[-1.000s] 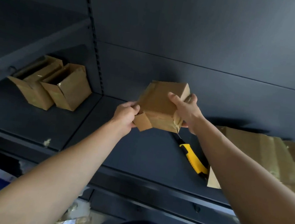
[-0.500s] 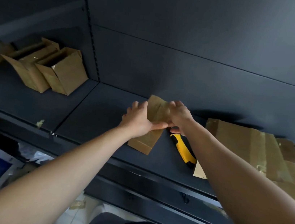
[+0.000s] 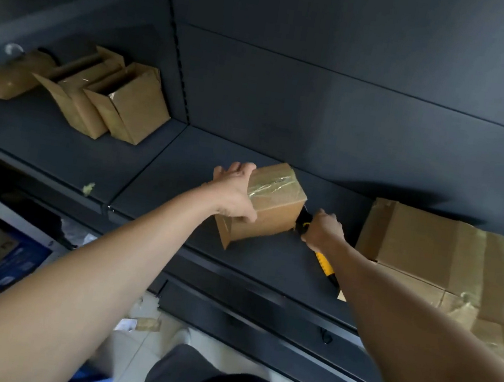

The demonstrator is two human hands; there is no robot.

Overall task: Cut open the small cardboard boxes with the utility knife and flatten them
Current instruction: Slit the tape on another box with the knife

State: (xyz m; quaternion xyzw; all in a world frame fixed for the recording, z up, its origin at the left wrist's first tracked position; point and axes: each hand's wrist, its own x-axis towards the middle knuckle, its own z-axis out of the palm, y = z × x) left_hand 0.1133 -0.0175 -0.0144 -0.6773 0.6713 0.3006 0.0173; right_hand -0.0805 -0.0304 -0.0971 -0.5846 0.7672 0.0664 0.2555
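Dark shelf: left hand grips box steady, fingers spread over top; right hand curled round knife, blade by corner.

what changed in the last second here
The small box came down from mid-air onto the shelf, where the left hand holds it. The right hand let go of the box and took up the utility knife from the shelf; its tip is at the box's right edge. The open boxes and flattened cardboard stayed put.
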